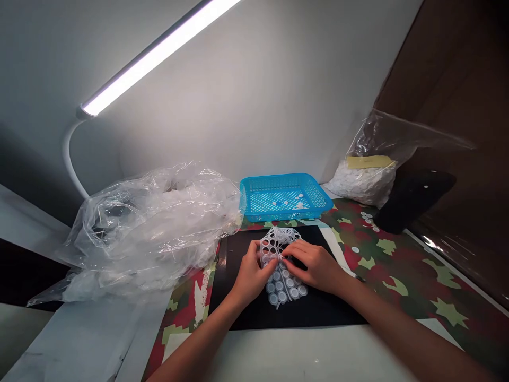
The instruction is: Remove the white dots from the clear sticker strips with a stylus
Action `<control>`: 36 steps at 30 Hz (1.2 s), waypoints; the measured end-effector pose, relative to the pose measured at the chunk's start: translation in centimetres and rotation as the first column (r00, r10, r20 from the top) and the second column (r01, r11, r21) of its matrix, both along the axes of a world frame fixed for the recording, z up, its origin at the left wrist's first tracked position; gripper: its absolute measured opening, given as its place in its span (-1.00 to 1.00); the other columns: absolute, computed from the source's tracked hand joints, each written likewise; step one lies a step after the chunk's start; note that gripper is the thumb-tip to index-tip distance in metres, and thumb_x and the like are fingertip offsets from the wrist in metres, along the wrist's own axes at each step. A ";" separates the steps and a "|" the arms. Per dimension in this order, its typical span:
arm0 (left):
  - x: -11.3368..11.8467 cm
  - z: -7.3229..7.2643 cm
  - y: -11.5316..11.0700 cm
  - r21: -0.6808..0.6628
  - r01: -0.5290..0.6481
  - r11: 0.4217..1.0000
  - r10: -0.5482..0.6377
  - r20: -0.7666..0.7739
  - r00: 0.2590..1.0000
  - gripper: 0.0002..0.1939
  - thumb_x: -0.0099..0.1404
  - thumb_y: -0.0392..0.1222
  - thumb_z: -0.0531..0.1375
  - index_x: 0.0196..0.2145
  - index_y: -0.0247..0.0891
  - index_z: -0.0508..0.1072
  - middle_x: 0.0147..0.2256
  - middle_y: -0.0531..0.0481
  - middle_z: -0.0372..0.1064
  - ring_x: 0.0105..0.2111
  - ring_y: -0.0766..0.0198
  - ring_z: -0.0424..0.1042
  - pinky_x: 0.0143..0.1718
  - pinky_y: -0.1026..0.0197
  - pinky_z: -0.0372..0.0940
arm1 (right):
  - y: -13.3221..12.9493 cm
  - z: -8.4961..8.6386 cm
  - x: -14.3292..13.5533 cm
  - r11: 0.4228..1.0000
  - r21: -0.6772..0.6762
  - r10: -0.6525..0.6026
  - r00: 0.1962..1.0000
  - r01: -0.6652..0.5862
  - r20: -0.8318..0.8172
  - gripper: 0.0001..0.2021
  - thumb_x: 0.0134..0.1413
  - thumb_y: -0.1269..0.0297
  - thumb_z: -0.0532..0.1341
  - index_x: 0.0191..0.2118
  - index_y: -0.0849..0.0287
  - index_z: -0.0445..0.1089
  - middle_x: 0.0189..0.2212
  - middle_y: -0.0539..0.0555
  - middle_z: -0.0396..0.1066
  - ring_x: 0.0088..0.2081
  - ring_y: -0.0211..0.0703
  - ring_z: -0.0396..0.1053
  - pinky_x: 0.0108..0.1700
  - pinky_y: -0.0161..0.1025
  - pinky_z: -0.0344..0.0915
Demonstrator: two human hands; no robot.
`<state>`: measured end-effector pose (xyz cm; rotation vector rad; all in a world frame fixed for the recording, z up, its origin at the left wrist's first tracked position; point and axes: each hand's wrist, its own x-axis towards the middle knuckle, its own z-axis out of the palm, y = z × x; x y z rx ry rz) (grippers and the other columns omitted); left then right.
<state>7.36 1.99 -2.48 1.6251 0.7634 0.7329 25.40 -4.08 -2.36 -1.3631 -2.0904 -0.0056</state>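
The white perforated sheet (283, 268) was over the middle of the black mat (318, 313), its six o'clock half set with round discs (271, 287). The left hand (254, 270) grasped its nine o'clock edge, thumb on top; the right hand (314, 265) came in from three o'clock, fingers bunched at the centre, though whether they pinched anything could not be told. Uneven pulling could have stretched the openwork and popped discs loose. A slump of the clear plastic bag (159, 228) at ten o'clock could have nudged the blue basket (278, 216) near twelve.
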 end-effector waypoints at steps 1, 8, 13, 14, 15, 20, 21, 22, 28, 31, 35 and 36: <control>0.0 0.0 0.0 -0.005 0.003 1.000 -0.003 0.004 1.000 -0.66 0.20 -0.09 0.20 -0.16 -0.25 0.16 -0.42 0.07 0.35 -0.46 0.35 0.31 -0.43 0.33 0.18 | 0.0 0.1 0.0 1.000 -0.018 0.001 1.000 -0.002 -0.018 -0.91 0.16 0.35 0.16 -0.23 0.18 0.39 -0.34 0.10 0.45 -0.28 -0.12 0.39 -0.23 -0.20 0.35; 0.0 0.0 0.1 -0.038 0.023 0.999 -0.023 0.012 1.000 -0.66 0.18 -0.09 0.21 -0.18 -0.25 0.17 -0.40 0.04 0.39 -0.44 0.30 0.36 -0.43 0.31 0.21 | -0.2 1.0 0.8 0.984 -0.175 -0.018 0.978 -0.019 -0.206 -0.88 0.19 0.30 0.14 -0.31 0.14 0.41 -0.41 0.05 0.43 -0.39 -0.19 0.36 -0.36 -0.28 0.30; 0.1 0.0 0.1 -0.057 0.029 0.998 -0.028 0.020 0.999 -0.68 0.19 -0.09 0.21 -0.20 -0.25 0.18 -0.37 0.02 0.42 -0.41 0.28 0.40 -0.41 0.31 0.22 | 0.2 1.0 1.1 0.965 -0.240 -0.191 0.904 0.103 -0.383 -0.84 0.15 0.24 0.15 -0.38 0.14 0.40 -0.46 0.02 0.43 -0.47 -0.22 0.32 -0.45 -0.30 0.25; 0.1 0.0 0.1 -0.060 0.030 0.998 -0.029 0.022 0.999 -0.68 0.19 -0.10 0.21 -0.19 -0.25 0.18 -0.36 0.01 0.43 -0.41 0.28 0.41 -0.41 0.31 0.22 | 0.3 0.9 1.1 0.958 -0.251 -0.231 0.884 0.135 -0.407 -0.85 0.13 0.22 0.16 -0.39 0.14 0.41 -0.48 0.01 0.42 -0.48 -0.23 0.32 -0.46 -0.30 0.24; 0.1 0.0 0.1 -0.064 0.031 0.998 -0.029 0.024 0.999 -0.68 0.20 -0.10 0.21 -0.19 -0.26 0.18 -0.36 0.00 0.43 -0.41 0.28 0.41 -0.40 0.31 0.22 | 0.4 0.8 1.2 0.951 -0.263 -0.264 0.866 0.161 -0.424 -0.85 0.12 0.22 0.17 -0.39 0.14 0.41 -0.50 0.00 0.42 -0.49 -0.23 0.31 -0.46 -0.30 0.24; 0.0 -0.1 0.2 -0.081 0.035 0.996 -0.032 0.037 0.999 -0.68 0.20 -0.11 0.22 -0.20 -0.27 0.19 -0.34 -0.02 0.45 -0.39 0.28 0.41 -0.39 0.30 0.23 | 0.8 0.4 1.8 0.930 -0.243 -0.363 0.805 0.277 -0.469 -0.84 0.09 0.19 0.18 -0.41 0.15 0.36 -0.49 0.00 0.40 -0.48 -0.21 0.32 -0.44 -0.28 0.24; 0.0 -0.1 0.2 -0.087 0.039 0.995 -0.036 0.043 0.998 -0.68 0.19 -0.11 0.23 -0.20 -0.27 0.20 -0.34 -0.02 0.45 -0.38 0.27 0.42 -0.38 0.29 0.24 | 0.9 0.4 1.9 0.922 -0.226 -0.386 0.787 0.315 -0.480 -0.83 0.10 0.19 0.17 -0.42 0.15 0.35 -0.50 0.01 0.39 -0.49 -0.20 0.32 -0.43 -0.27 0.24; -0.1 -0.2 0.2 -0.094 0.046 0.994 -0.042 0.050 0.998 -0.67 0.19 -0.11 0.23 -0.19 -0.28 0.21 -0.33 -0.03 0.45 -0.36 0.26 0.42 -0.37 0.28 0.25 | 0.9 0.4 2.0 0.913 -0.211 -0.407 0.769 0.348 -0.493 -0.82 0.11 0.18 0.16 -0.42 0.15 0.33 -0.50 0.01 0.38 -0.48 -0.20 0.32 -0.43 -0.27 0.24; -0.1 -0.4 0.9 -0.161 0.078 0.984 -0.056 0.136 0.989 -0.57 0.05 -0.12 0.36 -0.21 -0.28 0.26 -0.22 -0.07 0.42 -0.22 0.22 0.44 -0.20 0.21 0.31 | -0.2 1.0 0.1 0.959 -0.112 -0.282 0.856 0.260 -0.433 -0.90 0.17 0.24 0.13 -0.34 0.11 0.32 -0.42 0.02 0.38 -0.45 -0.20 0.32 -0.43 -0.28 0.26; -0.2 -0.4 1.3 -0.212 0.079 0.974 -0.045 0.162 0.986 -0.51 -0.03 -0.12 0.39 -0.21 -0.29 0.28 -0.26 -0.04 0.40 -0.27 0.27 0.44 -0.21 0.22 0.32 | -0.4 1.0 -1.2 0.986 -0.054 -0.166 0.940 0.157 -0.299 -0.92 0.20 0.31 0.10 -0.31 0.11 0.32 -0.42 0.04 0.37 -0.44 -0.20 0.33 -0.42 -0.28 0.28; -0.3 -0.3 1.7 -0.273 0.075 0.959 -0.025 0.182 0.983 -0.46 -0.06 -0.10 0.41 -0.17 -0.31 0.31 -0.34 0.02 0.39 -0.33 0.32 0.44 -0.24 0.26 0.31 | 0.0 0.4 -1.6 0.995 0.032 -0.082 0.981 0.089 -0.178 -0.93 0.19 0.38 0.10 -0.27 0.12 0.32 -0.37 0.07 0.43 -0.33 -0.14 0.39 -0.30 -0.22 0.34; -0.4 -0.3 1.7 -0.286 0.077 0.955 -0.022 0.188 0.982 -0.45 -0.06 -0.09 0.41 -0.16 -0.31 0.31 -0.34 0.02 0.40 -0.33 0.32 0.44 -0.23 0.25 0.31 | 0.1 0.3 -1.5 0.997 0.033 -0.069 0.983 0.076 -0.169 -0.93 0.19 0.39 0.10 -0.27 0.12 0.32 -0.35 0.08 0.44 -0.30 -0.12 0.40 -0.27 -0.20 0.35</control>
